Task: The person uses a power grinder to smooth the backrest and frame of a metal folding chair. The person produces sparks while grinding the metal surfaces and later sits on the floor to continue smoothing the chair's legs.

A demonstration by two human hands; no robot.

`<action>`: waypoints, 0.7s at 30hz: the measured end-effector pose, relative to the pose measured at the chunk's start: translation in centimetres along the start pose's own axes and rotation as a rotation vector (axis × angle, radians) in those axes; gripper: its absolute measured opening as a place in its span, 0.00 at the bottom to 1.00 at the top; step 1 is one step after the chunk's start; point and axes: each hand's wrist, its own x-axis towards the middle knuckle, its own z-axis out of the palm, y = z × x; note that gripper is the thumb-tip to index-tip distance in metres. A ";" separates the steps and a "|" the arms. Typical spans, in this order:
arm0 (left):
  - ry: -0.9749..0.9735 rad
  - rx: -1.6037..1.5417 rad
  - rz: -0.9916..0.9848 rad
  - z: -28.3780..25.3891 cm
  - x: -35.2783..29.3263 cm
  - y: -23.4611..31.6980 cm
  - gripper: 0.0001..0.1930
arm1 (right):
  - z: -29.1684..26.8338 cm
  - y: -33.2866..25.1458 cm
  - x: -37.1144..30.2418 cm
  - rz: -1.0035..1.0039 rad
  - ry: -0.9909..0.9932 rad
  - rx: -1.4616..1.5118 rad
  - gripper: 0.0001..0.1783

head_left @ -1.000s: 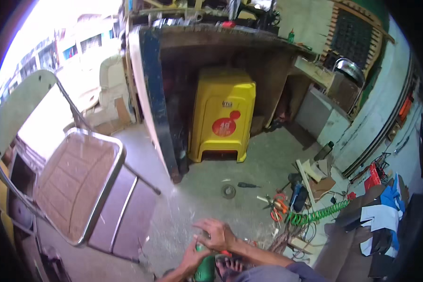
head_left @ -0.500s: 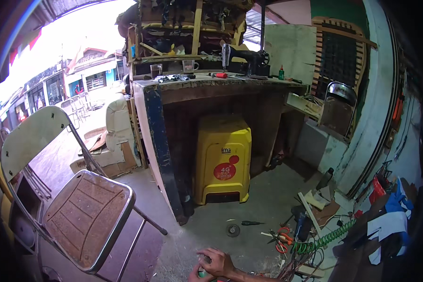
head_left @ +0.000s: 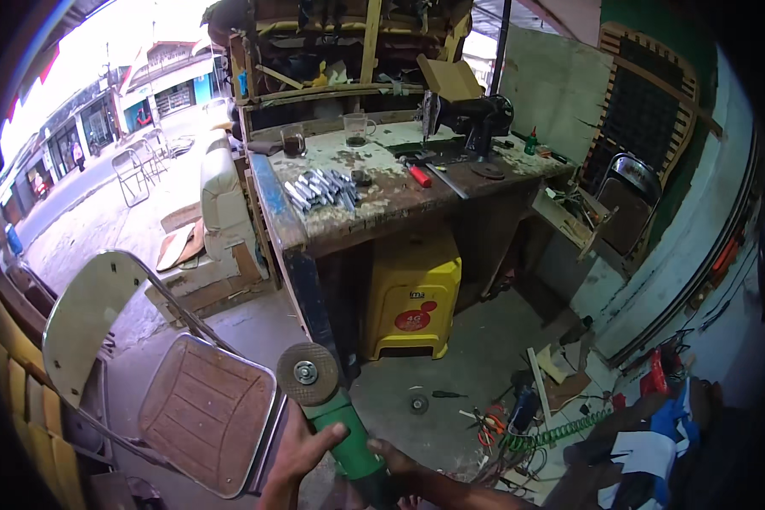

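A green angle grinder (head_left: pixel 354 444) slants up from the lower edge, between my two hands. Its round, worn disc (head_left: pixel 319 391) faces upward beside the folding chair's seat. My left hand (head_left: pixel 299 448) grips the grinder near its head, thumb lying over the green body. From the right, my right hand (head_left: pixel 398 466) closes on the lower part of the body, its thumb against the side; some of its fingers are hidden.
The folding chair (head_left: pixel 204 408) stands close on my left. Ahead is a worn workbench (head_left: pixel 382 217) with metal pieces (head_left: pixel 321 189) and a black sewing machine (head_left: pixel 476 123); a yellow stool (head_left: pixel 412 297) sits beneath. A loose disc (head_left: pixel 418 404), orange-handled pliers (head_left: pixel 489 425) and a green coiled hose (head_left: pixel 561 432) lie on the floor.
My hands, low at the bottom edge before, have come up with the grinder, now plainly in view. The viewpoint has risen, so more of the workbench top shows.
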 end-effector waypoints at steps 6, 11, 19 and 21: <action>0.445 0.546 -0.167 -16.3 -10.9 10.0 0.33 | 14.9 -6.6 -6.3 -0.141 0.034 -0.279 0.37; 1.152 1.554 0.173 -41.6 -12.3 20.2 0.26 | 12.0 -4.2 -8.0 0.037 0.084 -0.031 0.40; 0.980 1.188 -0.221 -51.9 -9.1 19.9 0.29 | 19.6 -0.5 -11.6 -0.087 0.364 -0.391 0.34; 1.052 1.300 -0.222 -52.9 -13.7 20.4 0.27 | 22.2 -0.8 -11.9 -0.010 0.391 -0.317 0.30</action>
